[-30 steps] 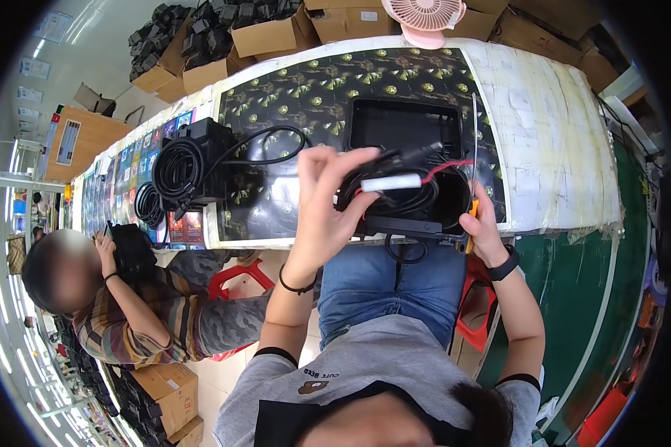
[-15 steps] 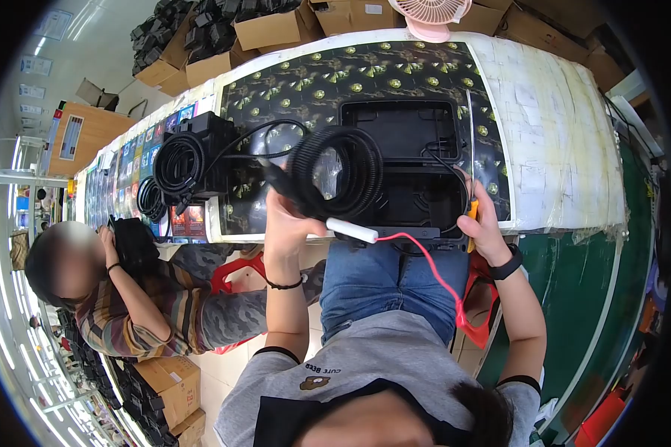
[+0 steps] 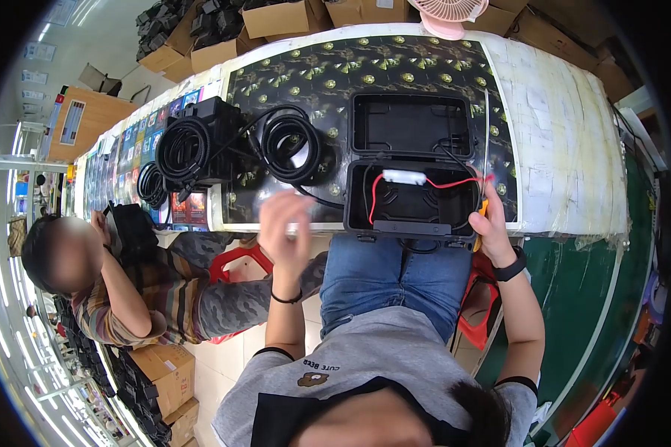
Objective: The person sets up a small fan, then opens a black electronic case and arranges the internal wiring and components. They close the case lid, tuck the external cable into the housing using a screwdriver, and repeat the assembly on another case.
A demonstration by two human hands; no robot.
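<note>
A black plastic case (image 3: 356, 195) lies open at the table's near edge, its lid (image 3: 410, 125) folded back. Inside the case is a white tubular part (image 3: 404, 176) with a red wire (image 3: 446, 183) coming from it. My right hand (image 3: 493, 223) is at the case's right side, closed on an orange-handled screwdriver (image 3: 485, 204) whose long shaft points away from me. Left of the case, my left hand (image 3: 285, 229) is raised, somewhat blurred, fingers apart and holding nothing. Beyond it a coil of black cable (image 3: 314, 153) rests on the table mat.
Another black case (image 3: 215, 123) with coiled cable (image 3: 180, 153) stands on the left of the table (image 3: 552, 141). At the far edge is a pink fan (image 3: 447, 18), with cardboard boxes (image 3: 283, 21) behind. A co-worker (image 3: 138, 287) sits to my left holding a black case.
My left hand has let go of the cable coil and drawn back; the coil now rests on the mat. The white part and red wire have moved into the case. My right hand keeps the screwdriver.
</note>
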